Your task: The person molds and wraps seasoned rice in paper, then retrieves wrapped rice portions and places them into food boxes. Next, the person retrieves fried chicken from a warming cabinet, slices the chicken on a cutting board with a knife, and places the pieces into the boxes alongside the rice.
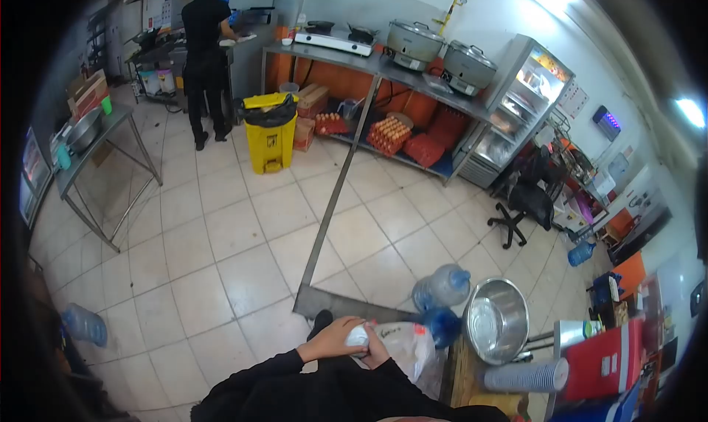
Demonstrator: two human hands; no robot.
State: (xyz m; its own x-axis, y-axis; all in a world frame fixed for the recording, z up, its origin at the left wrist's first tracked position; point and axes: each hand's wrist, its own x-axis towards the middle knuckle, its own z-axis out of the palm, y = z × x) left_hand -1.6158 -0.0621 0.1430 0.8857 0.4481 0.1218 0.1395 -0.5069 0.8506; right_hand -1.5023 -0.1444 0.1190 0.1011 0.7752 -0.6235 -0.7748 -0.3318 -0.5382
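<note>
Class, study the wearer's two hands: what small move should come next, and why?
Perhaps the right hand should ease off and reach for the plastic bag: both hands hold the white item, which the left hand could probably steady alone, and the bag is beside the right hand.

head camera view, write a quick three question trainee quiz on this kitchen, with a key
1. What do the wearer's bare left hand and bare right hand both touch?
2. True or false: a black plastic liner shows in the yellow plastic bin.
3. Where are the brown eggs stacked in trays?
(a) below the long metal counter
(b) inside the glass-door fridge
(c) on the white gas stove

Key: 1. a small whitish object; 2. true; 3. a.
</note>
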